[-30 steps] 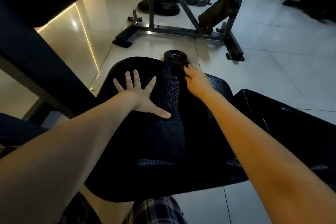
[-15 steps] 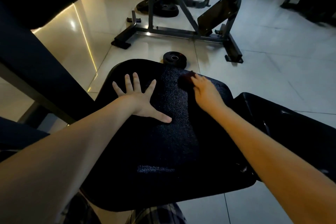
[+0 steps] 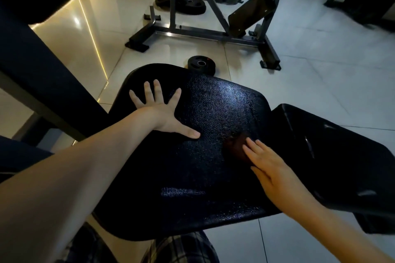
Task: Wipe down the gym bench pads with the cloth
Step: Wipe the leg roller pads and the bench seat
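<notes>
The left hand point(image 3: 162, 113) lies flat on the far left part of the bench pad point(image 3: 192, 173). The right hand point(image 3: 271, 168) rests on the cloth point(image 3: 234, 147) near the pad's right edge. A second pad point(image 3: 333, 156) sits just to its right. On the floor point(image 3: 320, 79) just behind lies a weight plate point(image 3: 201, 64), with a machine frame point(image 3: 213, 34) farther back.

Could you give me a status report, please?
Left hand flat, splayed on black textured bench pad. Right hand flat, pressing small dark cloth near pad's right edge. Nothing else on pad.

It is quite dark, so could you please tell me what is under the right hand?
A dark cloth on the bench pad shows past the right hand; its remainder is covered.
</notes>
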The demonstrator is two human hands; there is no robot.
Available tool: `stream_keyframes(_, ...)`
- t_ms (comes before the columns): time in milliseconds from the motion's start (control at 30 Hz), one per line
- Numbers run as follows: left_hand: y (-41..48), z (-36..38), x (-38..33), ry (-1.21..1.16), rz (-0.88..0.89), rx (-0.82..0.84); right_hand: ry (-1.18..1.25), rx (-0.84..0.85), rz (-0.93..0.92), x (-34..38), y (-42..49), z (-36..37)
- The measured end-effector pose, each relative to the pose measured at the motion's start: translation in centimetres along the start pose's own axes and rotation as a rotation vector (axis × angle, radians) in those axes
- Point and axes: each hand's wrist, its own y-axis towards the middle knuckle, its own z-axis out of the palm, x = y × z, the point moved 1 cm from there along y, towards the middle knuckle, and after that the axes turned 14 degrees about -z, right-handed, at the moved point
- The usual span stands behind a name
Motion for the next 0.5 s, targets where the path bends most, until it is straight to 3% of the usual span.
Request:
stream_keyframes(167,0.1,0.0,-0.1,0.009,-0.001,0.002,-0.025,-0.017,0.025,-3.2,6.4,-0.2)
stream_keyframes(333,-0.1,-0.1,0.0,-0.015,0.007,0.022,-0.12,-0.133,0.271,-8.5,16.2,-0.8)
stream_keyframes(433,-0.4,-0.2,-0.1,-0.024,0.009,0.019,-0.164,-0.106,0.379,-10.1,18.2,-1.2)
stream_keyframes(500,-0.5,-0.2,0.0,-0.032,0.01,0.019,-0.15,-0.068,0.351,-9.3,17.3,-1.4)
